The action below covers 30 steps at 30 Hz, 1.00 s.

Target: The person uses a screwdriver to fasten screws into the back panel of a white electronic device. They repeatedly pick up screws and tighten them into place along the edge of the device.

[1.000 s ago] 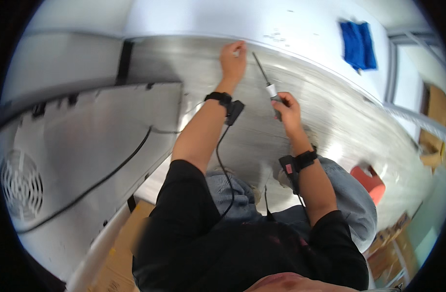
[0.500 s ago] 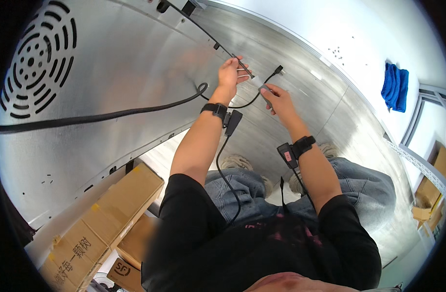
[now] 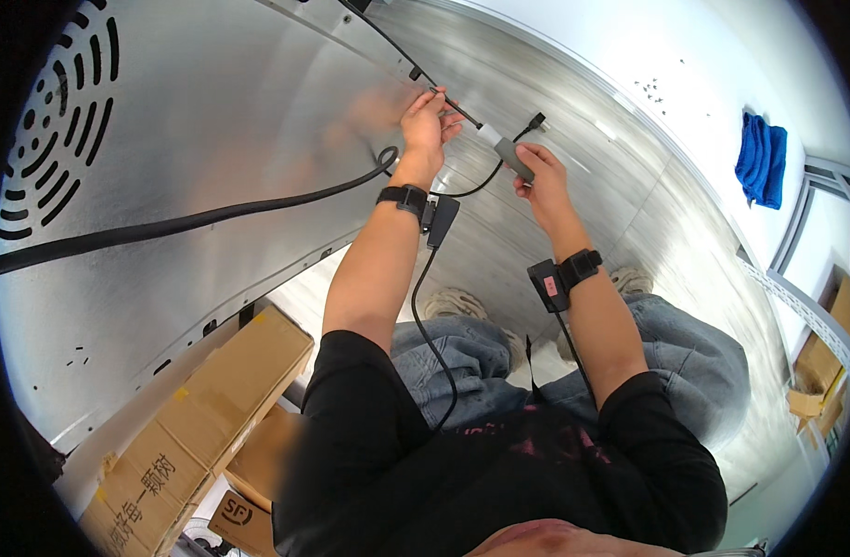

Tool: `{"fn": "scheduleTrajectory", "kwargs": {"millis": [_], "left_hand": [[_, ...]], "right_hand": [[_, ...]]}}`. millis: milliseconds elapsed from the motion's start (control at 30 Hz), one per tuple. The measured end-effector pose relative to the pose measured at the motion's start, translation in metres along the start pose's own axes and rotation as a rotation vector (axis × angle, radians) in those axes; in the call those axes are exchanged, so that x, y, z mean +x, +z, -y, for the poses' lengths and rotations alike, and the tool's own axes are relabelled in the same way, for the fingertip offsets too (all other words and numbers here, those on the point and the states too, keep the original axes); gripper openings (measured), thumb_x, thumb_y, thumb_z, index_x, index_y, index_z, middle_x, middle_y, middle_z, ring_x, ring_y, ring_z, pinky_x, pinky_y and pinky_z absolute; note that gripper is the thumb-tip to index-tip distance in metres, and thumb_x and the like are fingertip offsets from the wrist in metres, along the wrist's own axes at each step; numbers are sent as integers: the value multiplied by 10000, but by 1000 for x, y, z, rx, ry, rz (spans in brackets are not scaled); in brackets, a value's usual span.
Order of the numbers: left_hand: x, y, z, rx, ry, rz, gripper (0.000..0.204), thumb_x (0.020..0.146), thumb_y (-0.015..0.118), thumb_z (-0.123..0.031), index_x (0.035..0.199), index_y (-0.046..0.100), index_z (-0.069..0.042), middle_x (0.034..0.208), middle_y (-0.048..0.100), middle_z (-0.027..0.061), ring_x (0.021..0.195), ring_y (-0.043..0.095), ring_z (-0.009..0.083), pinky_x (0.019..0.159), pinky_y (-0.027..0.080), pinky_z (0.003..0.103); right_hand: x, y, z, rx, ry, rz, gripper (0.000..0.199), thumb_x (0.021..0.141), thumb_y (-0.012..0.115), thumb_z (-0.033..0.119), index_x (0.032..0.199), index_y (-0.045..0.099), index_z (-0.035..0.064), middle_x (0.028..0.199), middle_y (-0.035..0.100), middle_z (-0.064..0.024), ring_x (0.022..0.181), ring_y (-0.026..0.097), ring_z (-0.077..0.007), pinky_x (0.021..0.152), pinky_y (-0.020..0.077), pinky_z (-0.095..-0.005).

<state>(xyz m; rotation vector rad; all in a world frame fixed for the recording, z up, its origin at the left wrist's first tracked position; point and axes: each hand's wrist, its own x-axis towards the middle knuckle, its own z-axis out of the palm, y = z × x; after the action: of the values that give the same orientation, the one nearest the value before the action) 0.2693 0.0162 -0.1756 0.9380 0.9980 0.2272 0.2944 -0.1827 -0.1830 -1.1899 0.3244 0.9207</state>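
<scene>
A screwdriver (image 3: 515, 161) with a grey handle, a pale collar and a dark shaft lies in my right hand (image 3: 547, 181), which is closed round the handle. Its shaft slants up and left to the edge of a large silver metal panel (image 3: 249, 130). Against that edge, my left hand (image 3: 424, 135) pinches thumb and forefinger together by the shaft's tip, with the other fingers loosely bent. Whatever lies in that pinch is too small to make out. A thick black cord (image 3: 212, 220) crosses the panel, loops beside my left wrist and leads toward a black plug (image 3: 536, 122) over the floor.
Cardboard boxes (image 3: 202, 395) stand at the lower left beside the panel. A white surface on the right bears a folded blue cloth (image 3: 761, 161) and scattered small dark pieces (image 3: 650, 90). Round vent slots (image 3: 58, 121) pierce the panel. Cabled black devices are strapped to both wrists.
Both hands and the screwdriver have shifted slightly up in the picture. My right hand sits farther back on the handle, showing more of it. The whole view has also moved a little.
</scene>
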Motion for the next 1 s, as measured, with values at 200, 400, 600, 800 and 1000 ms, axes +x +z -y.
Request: {"fn": "scheduleTrajectory", "kwargs": {"millis": [200,400,600,800,1000], "left_hand": [[-2,3,0,-19,9,-8,184,925,496,-156,1076,588,-103,876,594,32,722,604,170,590,496,282],[0,3,1,-64,9,-27,179,916,504,-125,1073,584,-89,844,602,53,646,625,167,527,500,277],[-3,4,1,27,36,-46,141,901,585,-180,997,600,-78,863,587,30,718,641,171,567,521,266],[-3,8,-1,-2,51,-75,117,877,623,-153,922,588,-51,798,592,33,635,627,154,549,531,278],[0,16,0,-12,33,-173,81,880,606,-122,901,590,-46,773,599,39,562,570,135,548,528,279]], "right_hand": [[-2,2,5,-34,-17,5,238,868,604,229,1022,575,50,857,582,-58,547,504,-93,469,397,-231],[2,3,8,-124,-61,-8,250,868,616,213,1039,572,35,857,560,-43,557,507,-93,483,403,-231],[17,-3,9,-656,-430,29,316,819,667,141,1101,567,41,912,562,-74,739,569,-182,632,471,-311],[2,12,20,-1329,-672,-65,385,815,654,126,1177,537,68,1120,535,-129,894,586,-243,725,484,-353],[3,13,65,-618,154,285,336,875,589,183,1180,518,61,997,587,-76,695,578,-171,541,459,-309]]}}
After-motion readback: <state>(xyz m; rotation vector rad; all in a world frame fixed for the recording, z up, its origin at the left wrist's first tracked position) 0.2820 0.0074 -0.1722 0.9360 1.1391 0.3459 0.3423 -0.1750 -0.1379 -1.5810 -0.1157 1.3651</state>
